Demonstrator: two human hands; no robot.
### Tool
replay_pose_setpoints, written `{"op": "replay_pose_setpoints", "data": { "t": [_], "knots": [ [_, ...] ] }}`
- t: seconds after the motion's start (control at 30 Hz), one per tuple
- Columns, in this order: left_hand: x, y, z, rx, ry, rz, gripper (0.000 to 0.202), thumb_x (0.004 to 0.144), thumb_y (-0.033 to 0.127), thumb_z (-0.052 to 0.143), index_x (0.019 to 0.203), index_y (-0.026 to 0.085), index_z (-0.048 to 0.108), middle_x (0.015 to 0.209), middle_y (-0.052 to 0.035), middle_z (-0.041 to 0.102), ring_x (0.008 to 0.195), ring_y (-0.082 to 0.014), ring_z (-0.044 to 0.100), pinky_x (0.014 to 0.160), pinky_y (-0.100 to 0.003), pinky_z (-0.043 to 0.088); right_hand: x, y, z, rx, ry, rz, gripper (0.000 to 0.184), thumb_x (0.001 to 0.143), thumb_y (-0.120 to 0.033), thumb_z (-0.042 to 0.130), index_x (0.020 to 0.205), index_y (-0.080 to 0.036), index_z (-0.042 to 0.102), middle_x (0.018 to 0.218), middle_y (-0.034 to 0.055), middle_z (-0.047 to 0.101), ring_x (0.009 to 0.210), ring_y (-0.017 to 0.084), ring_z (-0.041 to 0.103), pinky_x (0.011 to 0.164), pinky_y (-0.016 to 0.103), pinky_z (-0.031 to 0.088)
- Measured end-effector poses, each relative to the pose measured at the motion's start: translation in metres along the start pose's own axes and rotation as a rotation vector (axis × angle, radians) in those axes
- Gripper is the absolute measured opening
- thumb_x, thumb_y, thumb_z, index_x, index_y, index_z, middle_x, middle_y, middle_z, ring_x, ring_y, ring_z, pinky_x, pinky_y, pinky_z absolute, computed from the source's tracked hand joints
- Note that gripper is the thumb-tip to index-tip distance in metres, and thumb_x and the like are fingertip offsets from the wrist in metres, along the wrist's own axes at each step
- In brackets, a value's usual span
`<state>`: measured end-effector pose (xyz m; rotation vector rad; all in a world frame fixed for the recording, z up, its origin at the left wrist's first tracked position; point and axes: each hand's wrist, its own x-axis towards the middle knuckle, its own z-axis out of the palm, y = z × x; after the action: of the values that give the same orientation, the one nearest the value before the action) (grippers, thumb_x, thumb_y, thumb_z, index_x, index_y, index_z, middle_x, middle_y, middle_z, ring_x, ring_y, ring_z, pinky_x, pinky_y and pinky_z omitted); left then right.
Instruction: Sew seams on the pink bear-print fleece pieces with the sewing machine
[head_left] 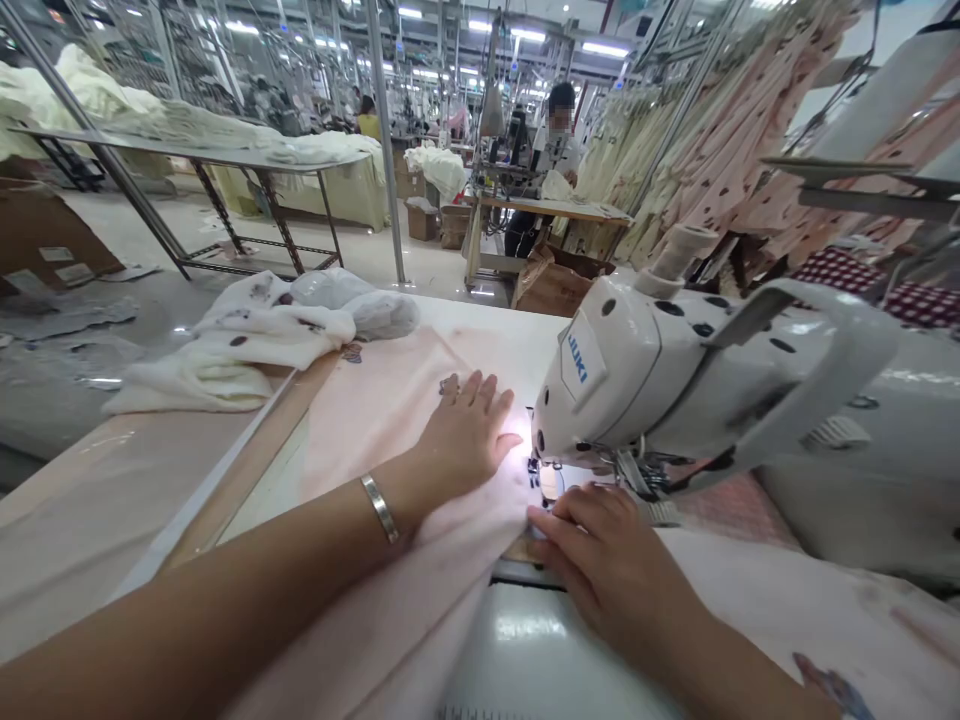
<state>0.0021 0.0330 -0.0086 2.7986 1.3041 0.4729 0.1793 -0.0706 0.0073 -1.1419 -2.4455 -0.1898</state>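
Pink fabric (367, 420) under flat, open left hand (465, 430) and right hand (600, 560), fingers (551, 520) near needle (534, 462): any slip risks a prick.

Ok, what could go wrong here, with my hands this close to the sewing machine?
The right hand sits very near the presser foot of the JUKI sewing machine, so fingertips could get caught. The pale pink fabric looks bunched by the left hand, which might pucker it. The metal bangle could snag the cloth.
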Motion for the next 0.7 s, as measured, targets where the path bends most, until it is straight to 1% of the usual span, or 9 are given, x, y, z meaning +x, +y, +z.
{"op": "replay_pose_setpoints", "data": {
  "t": [0.07, 0.17, 0.27, 0.33, 0.43, 0.5, 0.53, 0.57, 0.7],
  "knots": [
    [-0.019, 0.013, 0.004, 0.022, -0.032, -0.046, 0.053, 0.092, 0.034, 0.039, 0.134, 0.003, 0.036, 0.141, -0.0254, 0.031, 0.131, -0.0381, 0.025, 0.104, -0.059, 0.018, 0.013, -0.018, -0.010, 0.106, 0.025, -0.046, 0.021, 0.087, -0.016, 0.049, 0.103, -0.013, 0.061, 0.086, 0.0077, 0.064, 0.078, 0.019, 0.056, 0.071, 0.034, 0.046],
    [-0.056, 0.035, 0.012, -0.008, -0.142, -0.078, 0.045, 0.090, 0.035, 0.033, 0.128, 0.015, 0.049, 0.136, -0.0112, 0.044, 0.128, -0.0277, 0.035, 0.102, -0.051, 0.032, 0.040, -0.060, -0.016, 0.254, 0.037, -0.239, 0.030, 0.089, -0.025, 0.049, 0.117, -0.016, 0.053, 0.114, 0.0048, 0.062, 0.105, 0.019, 0.053, 0.089, 0.031, 0.045],
    [-0.080, 0.047, 0.017, 0.006, -0.181, -0.163, 0.037, 0.086, 0.037, 0.035, 0.115, 0.033, 0.059, 0.116, -0.0002, 0.060, 0.116, -0.0269, 0.049, 0.085, -0.053, 0.046, 0.071, -0.097, 0.004, 0.338, -0.172, -0.516, 0.045, 0.095, -0.043, 0.032, 0.137, -0.026, 0.031, 0.142, -0.0019, 0.039, 0.130, 0.018, 0.033, 0.102, 0.035, 0.038],
    [-0.088, 0.049, 0.013, 0.037, -0.184, -0.135, 0.033, 0.083, 0.039, 0.042, 0.111, 0.045, 0.058, 0.111, 0.0048, 0.062, 0.114, -0.0277, 0.052, 0.078, -0.054, 0.047, 0.096, -0.103, 0.030, 0.370, -0.311, -0.624, 0.060, 0.090, -0.059, 0.028, 0.139, -0.024, 0.027, 0.146, 0.0013, 0.032, 0.134, 0.022, 0.027, 0.105, 0.044, 0.034],
    [-0.101, 0.047, -0.003, 0.050, -0.162, -0.082, 0.033, 0.084, 0.044, 0.040, 0.114, 0.048, 0.055, 0.117, 0.0058, 0.060, 0.116, -0.0256, 0.049, 0.081, -0.048, 0.047, 0.137, -0.080, 0.068, 0.185, -0.372, -0.366, 0.066, 0.084, -0.069, 0.031, 0.134, -0.027, 0.038, 0.145, -0.0022, 0.033, 0.133, 0.020, 0.027, 0.107, 0.045, 0.024],
    [-0.117, 0.039, -0.017, 0.046, -0.134, -0.089, 0.039, 0.088, 0.041, 0.035, 0.124, 0.036, 0.051, 0.126, -0.0011, 0.055, 0.120, -0.0251, 0.045, 0.090, -0.045, 0.045, 0.151, -0.056, 0.077, 0.084, -0.319, -0.104, 0.061, 0.095, -0.049, 0.015, 0.133, -0.008, 0.038, 0.142, 0.0175, 0.033, 0.131, 0.031, 0.025, 0.101, 0.053, 0.023],
    [-0.126, 0.033, -0.025, 0.047, -0.118, -0.082, 0.043, 0.090, 0.039, 0.035, 0.129, 0.028, 0.047, 0.130, -0.0060, 0.051, 0.122, -0.0257, 0.043, 0.095, -0.045, 0.043, 0.151, -0.046, 0.075, 0.054, -0.290, -0.023, 0.058, 0.097, -0.034, 0.005, 0.134, 0.002, 0.031, 0.141, 0.0239, 0.030, 0.131, 0.033, 0.021, 0.100, 0.054, 0.020],
    [-0.135, 0.024, -0.033, 0.051, -0.109, -0.061, 0.047, 0.090, 0.038, 0.035, 0.134, 0.020, 0.041, 0.134, -0.0105, 0.047, 0.125, -0.0265, 0.040, 0.099, -0.047, 0.039, 0.143, -0.039, 0.068, 0.045, -0.266, 0.015, 0.051, 0.098, -0.029, 0.014, 0.134, 0.003, 0.031, 0.141, 0.0261, 0.030, 0.131, 0.034, 0.022, 0.102, 0.055, 0.022],
    [-0.165, -0.016, -0.063, 0.122, -0.160, 0.104, 0.063, 0.088, 0.047, 0.042, 0.141, 0.016, 0.026, 0.143, -0.0162, 0.033, 0.129, -0.0335, 0.033, 0.099, -0.057, 0.030, 0.057, -0.030, 0.022, 0.103, -0.283, -0.198, 0.045, 0.093, -0.030, 0.041, 0.135, -0.017, 0.036, 0.142, 0.0054, 0.037, 0.134, 0.020, 0.026, 0.110, 0.043, 0.026]
  ]
}}
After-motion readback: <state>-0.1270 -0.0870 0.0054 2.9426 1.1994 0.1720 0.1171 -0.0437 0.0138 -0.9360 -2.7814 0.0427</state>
